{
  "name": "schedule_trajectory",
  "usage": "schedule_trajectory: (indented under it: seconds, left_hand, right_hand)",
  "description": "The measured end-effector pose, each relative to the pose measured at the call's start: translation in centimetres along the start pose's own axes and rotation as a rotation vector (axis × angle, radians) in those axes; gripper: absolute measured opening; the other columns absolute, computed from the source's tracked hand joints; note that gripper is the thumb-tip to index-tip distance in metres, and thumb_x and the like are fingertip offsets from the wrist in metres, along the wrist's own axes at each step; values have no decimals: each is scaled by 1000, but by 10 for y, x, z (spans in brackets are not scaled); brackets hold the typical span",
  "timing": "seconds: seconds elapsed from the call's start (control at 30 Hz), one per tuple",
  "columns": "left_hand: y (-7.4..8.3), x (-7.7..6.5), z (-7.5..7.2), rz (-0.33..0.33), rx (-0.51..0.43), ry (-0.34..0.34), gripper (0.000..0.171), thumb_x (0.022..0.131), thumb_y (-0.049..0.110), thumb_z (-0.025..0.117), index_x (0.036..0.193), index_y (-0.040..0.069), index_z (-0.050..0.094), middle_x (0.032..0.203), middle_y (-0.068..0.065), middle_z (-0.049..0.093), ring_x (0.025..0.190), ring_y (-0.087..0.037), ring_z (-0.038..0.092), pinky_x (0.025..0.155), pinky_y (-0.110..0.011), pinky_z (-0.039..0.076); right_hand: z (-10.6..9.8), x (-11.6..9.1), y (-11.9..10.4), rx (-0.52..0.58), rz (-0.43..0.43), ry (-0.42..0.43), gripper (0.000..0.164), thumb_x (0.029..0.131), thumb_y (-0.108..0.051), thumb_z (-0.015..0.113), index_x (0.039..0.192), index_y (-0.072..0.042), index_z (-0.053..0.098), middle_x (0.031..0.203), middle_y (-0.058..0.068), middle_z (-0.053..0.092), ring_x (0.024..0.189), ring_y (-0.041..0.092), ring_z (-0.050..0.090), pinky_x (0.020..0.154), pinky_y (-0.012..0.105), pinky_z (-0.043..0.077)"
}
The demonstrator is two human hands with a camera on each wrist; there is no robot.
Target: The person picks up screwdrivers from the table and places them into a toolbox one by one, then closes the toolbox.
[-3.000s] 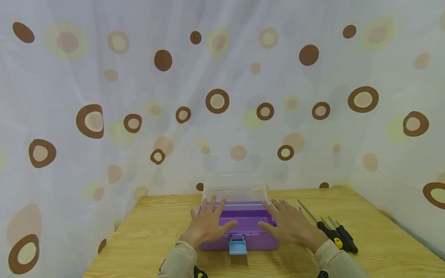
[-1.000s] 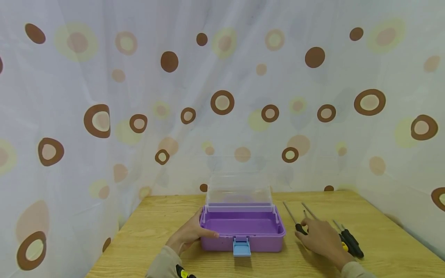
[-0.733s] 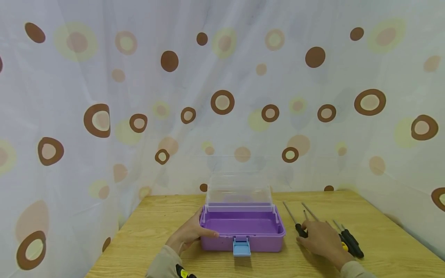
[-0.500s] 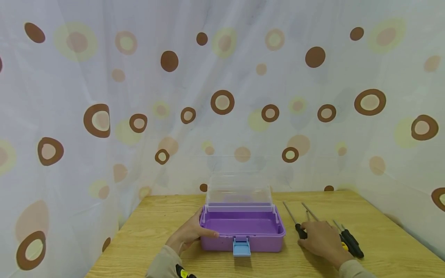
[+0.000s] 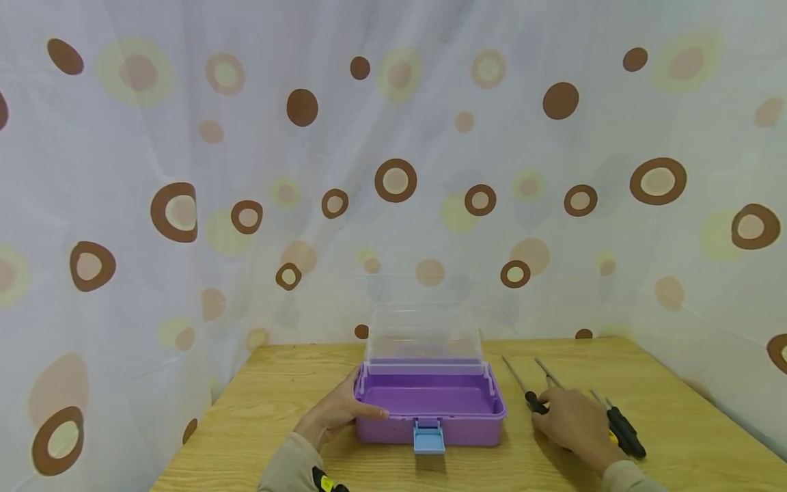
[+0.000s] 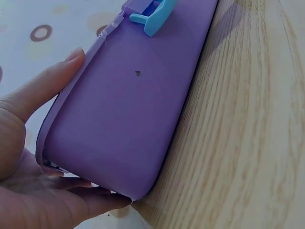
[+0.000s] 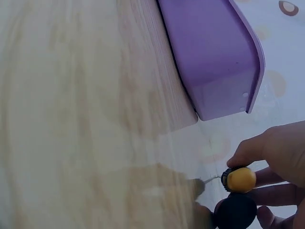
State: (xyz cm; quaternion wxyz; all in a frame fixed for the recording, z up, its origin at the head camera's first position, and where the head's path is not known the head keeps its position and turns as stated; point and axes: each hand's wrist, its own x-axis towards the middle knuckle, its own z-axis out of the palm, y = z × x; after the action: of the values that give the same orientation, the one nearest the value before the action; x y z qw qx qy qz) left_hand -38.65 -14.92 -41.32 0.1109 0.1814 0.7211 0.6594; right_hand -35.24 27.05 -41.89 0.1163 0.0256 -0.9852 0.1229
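- From 9 o'clock round to 3, across the back: white spotted sheet point(image 5: 393, 130), with brown, yellow and pink discs and rings.
- Below it, through 6 o'clock: wooden table point(image 5: 264, 389), pale grain.
- At 8 o'clock of the purple box point(image 5: 458, 432): left hand point(image 5: 335, 413), clamped on the box's left end, thumb over the front rim, fingers round the end wall; beige sleeve point(image 5: 289, 465), black wrist strap point(image 5: 322, 480) with a yellow mark.
- At 6 o'clock on the table: the box itself, upright, purple inside; blue latch point(image 5: 429, 439) folded outward at its front; clear lid point(image 5: 424, 335) raised at its 12 o'clock.
- At 3 o'clock of the box, just beside it: black-handled screwdriver point(image 5: 535, 402), flat, shaft toward 11; whether the right hand touches it cannot be told.
- Next right: right hand point(image 5: 574, 420), low over the table, thumb and fingers clamped on a yellow-ended screwdriver point(image 7: 240, 180); a black handle end point(image 7: 236, 210) close below it in the right wrist view.
- Beyond the knuckles at 11 o'clock: long metal shaft point(image 5: 548, 372), handle hidden.
- Furthest right, at 4 o'clock of the box: pair of black handles point(image 5: 625, 432), side by side, shafts toward 11.
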Motion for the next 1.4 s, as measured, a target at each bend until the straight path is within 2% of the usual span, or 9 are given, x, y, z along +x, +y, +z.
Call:
schedule_trajectory:
  seconds: [0.07, 0.17, 0.37, 0.43, 0.63, 0.87, 0.97, 1.17, 1.4]
  left_hand:
    - [0, 0, 0, -1, 6, 3, 124, 73, 2, 90, 166, 7, 7, 156, -26, 38, 133, -42, 48, 112, -59, 38]
    - [-1, 1, 0, 0, -2, 2, 124, 73, 1, 90, 165, 6, 7, 156, -26, 38, 133, -42, 48, 112, -59, 38]
    - [-4, 3, -2, 12, -26, -17, 123, 74, 0, 89, 165, 7, 7, 153, -24, 41, 130, -40, 51, 111, -56, 41]
    - [-5, 3, -2, 9, -22, -17, 123, 74, 0, 90, 165, 7, 6, 154, -24, 41, 130, -39, 51, 111, -56, 41]
    - [-2, 2, 0, 11, -2, -11, 124, 75, 2, 89, 166, 7, 5, 157, -26, 36, 135, -43, 46, 114, -58, 36]
    - [-1, 2, -1, 12, 4, -15, 124, 74, 4, 90, 166, 7, 6, 157, -26, 36, 136, -45, 45, 114, -59, 35]
    - [-1, 2, -1, 11, 6, -13, 124, 74, 4, 90, 166, 7, 7, 157, -26, 37, 136, -45, 44, 114, -60, 35]
    - [-2, 3, -1, 17, -7, -24, 124, 75, 3, 90, 166, 7, 7, 157, -25, 37, 136, -45, 44, 114, -58, 36]
    - [-1, 2, -1, 22, -18, -32, 123, 75, 2, 90, 166, 6, 7, 155, -25, 39, 134, -44, 46, 113, -56, 39]
  right_hand:
    - [-1, -1, -1, 42, 39, 5, 39, 86, -28, 73, 117, -5, 76, 71, 3, 65, 54, 19, 51, 43, 31, 39]
    - [-3, -1, -1, 84, 64, 37, 40, 88, -29, 72, 118, -3, 76, 69, 2, 63, 53, 19, 49, 43, 30, 37]
    - [-6, -3, -2, 116, 45, 144, 39, 92, -30, 70, 118, -1, 74, 64, 2, 59, 49, 18, 45, 40, 30, 35]
    - [-6, -4, -1, 131, 35, 166, 40, 93, -29, 68, 119, 1, 74, 63, 2, 59, 47, 17, 44, 39, 29, 34]
    - [-7, -2, 3, 188, 60, 240, 41, 93, -26, 66, 119, 4, 72, 78, 10, 70, 50, 19, 50, 39, 34, 40]
    - [-5, 0, 8, 311, 120, 326, 42, 98, -24, 57, 127, 5, 67, 64, 2, 61, 42, 19, 45, 36, 32, 34]
    - [-6, 2, 10, 349, 147, 354, 43, 100, -26, 55, 129, 5, 65, 65, 5, 61, 43, 20, 43, 38, 32, 33]
    - [-11, 3, 13, 465, 208, 392, 45, 103, -28, 53, 133, 4, 62, 73, 9, 69, 47, 20, 56, 39, 35, 43]
    - [-19, 2, 13, 706, 282, 430, 42, 104, -27, 54, 136, -1, 63, 84, 15, 75, 59, 16, 70, 43, 31, 51]
